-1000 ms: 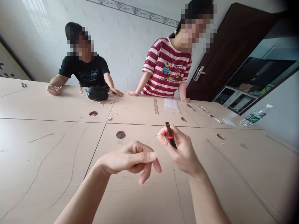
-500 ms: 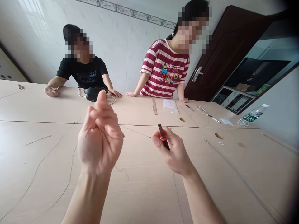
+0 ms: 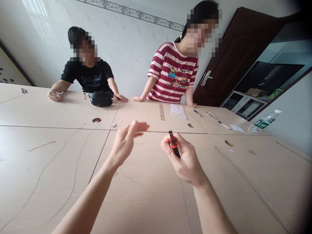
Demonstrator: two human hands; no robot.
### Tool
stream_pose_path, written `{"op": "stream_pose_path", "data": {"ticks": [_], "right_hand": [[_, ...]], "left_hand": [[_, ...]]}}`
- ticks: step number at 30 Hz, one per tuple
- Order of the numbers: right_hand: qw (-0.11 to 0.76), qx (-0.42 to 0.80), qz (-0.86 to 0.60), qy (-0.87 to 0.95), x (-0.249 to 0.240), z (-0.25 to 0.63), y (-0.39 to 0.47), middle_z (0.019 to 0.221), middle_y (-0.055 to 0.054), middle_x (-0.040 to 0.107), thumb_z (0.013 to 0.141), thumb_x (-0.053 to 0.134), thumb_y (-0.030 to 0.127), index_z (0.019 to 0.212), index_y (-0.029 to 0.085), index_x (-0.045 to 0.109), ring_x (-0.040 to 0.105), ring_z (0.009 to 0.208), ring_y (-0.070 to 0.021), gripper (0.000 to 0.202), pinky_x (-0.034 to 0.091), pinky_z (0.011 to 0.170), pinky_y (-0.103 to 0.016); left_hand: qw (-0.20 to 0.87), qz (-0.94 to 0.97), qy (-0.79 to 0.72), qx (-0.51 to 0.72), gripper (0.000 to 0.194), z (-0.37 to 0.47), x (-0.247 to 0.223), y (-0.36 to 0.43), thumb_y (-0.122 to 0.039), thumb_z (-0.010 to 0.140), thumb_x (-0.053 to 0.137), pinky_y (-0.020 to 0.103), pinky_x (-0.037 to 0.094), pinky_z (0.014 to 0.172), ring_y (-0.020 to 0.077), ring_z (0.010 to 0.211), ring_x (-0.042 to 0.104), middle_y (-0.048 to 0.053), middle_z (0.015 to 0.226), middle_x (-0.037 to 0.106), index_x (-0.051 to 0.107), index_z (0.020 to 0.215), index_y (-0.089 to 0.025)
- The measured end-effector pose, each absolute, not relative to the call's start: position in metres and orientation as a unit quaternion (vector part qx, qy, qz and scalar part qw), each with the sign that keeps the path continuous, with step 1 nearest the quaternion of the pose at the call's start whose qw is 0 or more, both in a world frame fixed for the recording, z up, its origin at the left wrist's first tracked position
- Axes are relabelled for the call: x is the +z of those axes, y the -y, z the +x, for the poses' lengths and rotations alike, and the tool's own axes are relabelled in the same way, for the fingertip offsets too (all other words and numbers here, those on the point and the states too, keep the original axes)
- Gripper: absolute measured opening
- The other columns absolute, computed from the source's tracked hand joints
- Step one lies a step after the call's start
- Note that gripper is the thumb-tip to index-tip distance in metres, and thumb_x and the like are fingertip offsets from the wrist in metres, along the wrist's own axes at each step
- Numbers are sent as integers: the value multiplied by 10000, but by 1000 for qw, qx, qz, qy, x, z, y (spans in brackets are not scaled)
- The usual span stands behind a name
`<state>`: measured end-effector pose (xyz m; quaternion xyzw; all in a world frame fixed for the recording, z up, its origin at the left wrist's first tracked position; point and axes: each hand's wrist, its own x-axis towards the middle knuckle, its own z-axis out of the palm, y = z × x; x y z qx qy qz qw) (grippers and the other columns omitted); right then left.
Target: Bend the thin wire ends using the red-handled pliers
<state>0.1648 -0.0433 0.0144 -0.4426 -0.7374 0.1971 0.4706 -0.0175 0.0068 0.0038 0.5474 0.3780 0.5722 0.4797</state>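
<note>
My left hand (image 3: 125, 141) is held over the table with its fingers stretched to the right, slightly blurred, and apparently nothing gripped in them. My right hand (image 3: 182, 156) is closed around a small tool (image 3: 174, 146) with a dark body, a red ring and a flat metal tip pointing up and away; the rest of it is hidden in my palm. A very thin wire or thread (image 3: 140, 143) shows in parts between the two hands. Its end near my right fingertips is too fine to make out clearly.
The wooden table (image 3: 146, 201) has thin wires (image 3: 76, 169) lying on it and cable holes (image 3: 97, 120). Across it are two people, a black case (image 3: 101, 99) with a white cord, a ruler (image 3: 161, 112), a plastic bag (image 3: 177, 111), pens (image 3: 198, 113) and a water bottle (image 3: 264, 122).
My left hand has turned and lowered away from its raised position, its fingers now stretched rightward. My right hand stays nearly in place with the tool.
</note>
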Motion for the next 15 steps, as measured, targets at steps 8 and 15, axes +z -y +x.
{"op": "stream_pose_path", "data": {"ticks": [8,15], "right_hand": [[469,193,-453,732,12,170,35,714,32,474,969,492,278,802,223,479,464,631,-118,176,382,620,-251],[472,241,-464,710,-7,170,16,713,28,456,971,487,328,795,221,465,423,615,-118,207,369,584,-243]], "left_hand": [[690,618,-296,231,571,-32,-9,27,-562,988,368,254,495,556,156,579,659,147,808,765,705,889,-112],[895,410,-113,137,568,-23,-26,47,-533,940,497,183,331,312,115,336,534,141,547,684,715,729,-52]]}}
